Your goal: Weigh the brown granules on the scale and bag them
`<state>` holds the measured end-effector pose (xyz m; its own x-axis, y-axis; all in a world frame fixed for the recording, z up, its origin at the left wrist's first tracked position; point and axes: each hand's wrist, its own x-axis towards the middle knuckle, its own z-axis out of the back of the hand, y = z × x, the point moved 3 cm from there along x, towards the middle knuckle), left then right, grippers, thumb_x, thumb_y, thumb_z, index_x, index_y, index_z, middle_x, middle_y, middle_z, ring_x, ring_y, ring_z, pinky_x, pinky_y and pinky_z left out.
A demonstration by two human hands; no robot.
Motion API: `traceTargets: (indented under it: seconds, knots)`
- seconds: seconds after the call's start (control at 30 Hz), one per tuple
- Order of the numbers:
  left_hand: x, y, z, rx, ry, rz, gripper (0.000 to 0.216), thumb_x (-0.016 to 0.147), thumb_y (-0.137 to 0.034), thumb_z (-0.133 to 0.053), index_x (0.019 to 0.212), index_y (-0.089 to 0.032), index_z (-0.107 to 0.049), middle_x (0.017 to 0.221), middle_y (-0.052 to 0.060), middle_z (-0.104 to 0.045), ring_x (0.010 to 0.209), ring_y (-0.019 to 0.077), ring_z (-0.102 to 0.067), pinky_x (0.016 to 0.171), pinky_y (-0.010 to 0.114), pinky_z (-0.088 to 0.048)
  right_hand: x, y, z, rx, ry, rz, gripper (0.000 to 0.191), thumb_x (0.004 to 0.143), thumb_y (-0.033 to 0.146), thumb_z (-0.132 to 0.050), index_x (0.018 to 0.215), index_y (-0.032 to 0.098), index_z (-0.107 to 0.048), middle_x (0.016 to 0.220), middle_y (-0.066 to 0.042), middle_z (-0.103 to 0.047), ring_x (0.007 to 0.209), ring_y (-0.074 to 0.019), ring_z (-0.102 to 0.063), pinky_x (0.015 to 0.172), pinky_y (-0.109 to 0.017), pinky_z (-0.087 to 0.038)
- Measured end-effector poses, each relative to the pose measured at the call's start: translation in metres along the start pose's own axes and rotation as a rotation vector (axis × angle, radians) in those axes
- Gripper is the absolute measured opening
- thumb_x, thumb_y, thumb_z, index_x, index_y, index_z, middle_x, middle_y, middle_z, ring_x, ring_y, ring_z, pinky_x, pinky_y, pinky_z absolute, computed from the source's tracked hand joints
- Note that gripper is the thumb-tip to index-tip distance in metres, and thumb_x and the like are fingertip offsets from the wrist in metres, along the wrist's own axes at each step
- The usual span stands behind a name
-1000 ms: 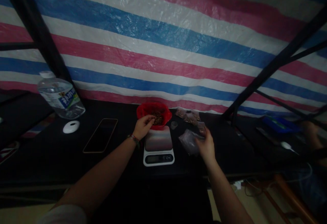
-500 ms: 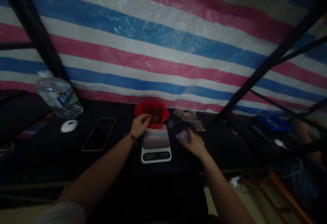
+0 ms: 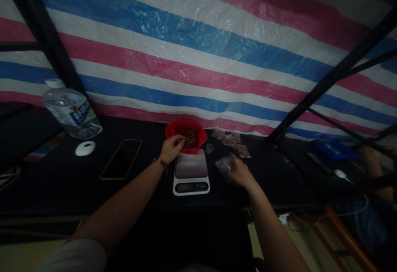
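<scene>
Right hand (image 3: 239, 173) lowered onto plastic bag (image 3: 223, 164), beside scale (image 3: 191, 173) edge.

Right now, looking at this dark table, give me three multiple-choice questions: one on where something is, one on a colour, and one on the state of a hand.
1. Where does the flat black phone lie?
A. left of the white digital scale
B. on the scale
C. inside the bowl

2. What colour is the round plastic bowl behind the scale?
A. blue
B. red
C. white

3. What is the left hand doing?
A. resting flat on the phone
B. gripping the clear water bottle
C. reaching into the bowl, fingers pinched at the brown pieces

Answers: 1 A, the phone lies on the dark table to the left of the scale. 2 B, its rim is plainly red. 3 C, the hand sits over the bowl's near edge, while the right hand rests on a small clear plastic bag.
</scene>
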<state>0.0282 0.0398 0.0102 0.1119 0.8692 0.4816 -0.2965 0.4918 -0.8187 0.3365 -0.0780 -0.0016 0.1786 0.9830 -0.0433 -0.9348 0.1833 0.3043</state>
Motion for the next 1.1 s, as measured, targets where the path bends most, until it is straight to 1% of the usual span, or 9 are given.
traceTargets:
  seconds: [0.17,0.37,0.5,0.63,0.73,0.83,0.93,1.0,1.1]
  knots:
    - [0.000,0.000,0.000,0.012,0.003,0.004,0.023,0.079,-0.032,-0.054,0.090,-0.017,-0.067,0.073,0.002,-0.068,0.065,0.0141,-0.062,0.062,0.024,-0.049,-0.002,0.005,-0.002,-0.129,0.044,-0.094,0.089,0.068,0.046,-0.065,0.144,0.024,-0.024,0.132,-0.013,-0.047,0.121,-0.0321,-0.046,0.094,-0.041,-0.036]
    - [0.000,0.001,0.000,-0.004,0.001,0.011,0.022,0.079,-0.032,-0.054,0.090,-0.017,-0.067,0.075,0.002,-0.069,0.066,0.0144,-0.063,0.063,0.024,-0.050,0.001,0.000,-0.003,-0.066,0.028,-0.079,0.080,0.070,0.042,-0.061,0.141,0.023,-0.030,0.131,-0.012,-0.048,0.118,-0.0285,-0.048,0.093,-0.037,-0.038]
    - [0.000,0.001,0.000,0.027,-0.001,0.017,0.022,0.079,-0.032,-0.054,0.089,-0.017,-0.067,0.074,0.002,-0.068,0.066,0.0145,-0.063,0.063,0.024,-0.049,0.002,-0.007,0.004,0.029,-0.046,-0.055,0.079,0.070,0.037,-0.059,0.140,0.020,-0.029,0.133,-0.012,-0.047,0.116,-0.0260,-0.051,0.093,-0.034,-0.040]
    - [0.000,0.003,-0.001,0.017,0.012,0.010,0.023,0.079,-0.032,-0.054,0.090,-0.017,-0.067,0.074,0.002,-0.068,0.066,0.0143,-0.062,0.063,0.024,-0.049,0.009,0.002,0.011,0.046,-0.126,-0.018,0.078,0.071,0.038,-0.058,0.141,0.018,-0.028,0.135,-0.013,-0.044,0.119,-0.0262,-0.048,0.096,-0.034,-0.039]
    - [0.000,0.004,-0.001,0.019,0.010,0.007,0.023,0.079,-0.033,-0.054,0.090,-0.017,-0.067,0.075,0.002,-0.068,0.066,0.0143,-0.062,0.062,0.024,-0.049,0.016,0.013,0.005,-0.011,-0.077,-0.051,0.082,0.072,0.043,-0.060,0.142,0.022,-0.025,0.135,-0.013,-0.043,0.121,-0.0292,-0.045,0.096,-0.039,-0.037]
    - [0.001,0.005,0.000,0.027,0.009,0.011,0.023,0.079,-0.033,-0.054,0.089,-0.018,-0.067,0.074,0.002,-0.069,0.066,0.0143,-0.062,0.062,0.024,-0.049,0.017,0.022,-0.006,-0.091,-0.007,-0.108,0.090,0.070,0.056,-0.060,0.144,0.024,-0.021,0.145,-0.014,-0.030,0.130,-0.0356,-0.033,0.098,-0.046,-0.033]
    - [0.001,0.006,-0.001,0.023,0.013,0.014,0.022,0.079,-0.033,-0.054,0.089,-0.018,-0.067,0.075,0.002,-0.069,0.066,0.0143,-0.063,0.062,0.024,-0.049,0.013,0.028,-0.014,-0.132,-0.063,-0.110,0.091,0.073,0.066,-0.050,0.146,0.025,-0.013,0.153,-0.011,-0.010,0.136,-0.0380,-0.018,0.101,-0.051,-0.028]
    - [0.002,0.008,-0.001,0.016,0.015,0.014,0.022,0.078,-0.032,-0.054,0.089,-0.018,-0.067,0.075,0.002,-0.069,0.066,0.0146,-0.063,0.062,0.024,-0.049,0.009,0.032,-0.020,-0.147,-0.074,-0.097,0.087,0.078,0.068,-0.042,0.146,0.027,-0.010,0.154,-0.009,-0.005,0.138,-0.0368,-0.013,0.103,-0.053,-0.024]
    - [0.002,0.009,-0.003,0.008,0.029,0.008,0.022,0.078,-0.032,-0.055,0.090,-0.018,-0.067,0.077,0.003,-0.069,0.068,0.0150,-0.064,0.064,0.025,-0.050,0.004,0.038,-0.032,-0.175,0.002,-0.101,0.082,0.081,0.069,-0.035,0.147,0.028,-0.008,0.154,-0.006,-0.006,0.138,-0.0354,-0.011,0.105,-0.055,-0.019]
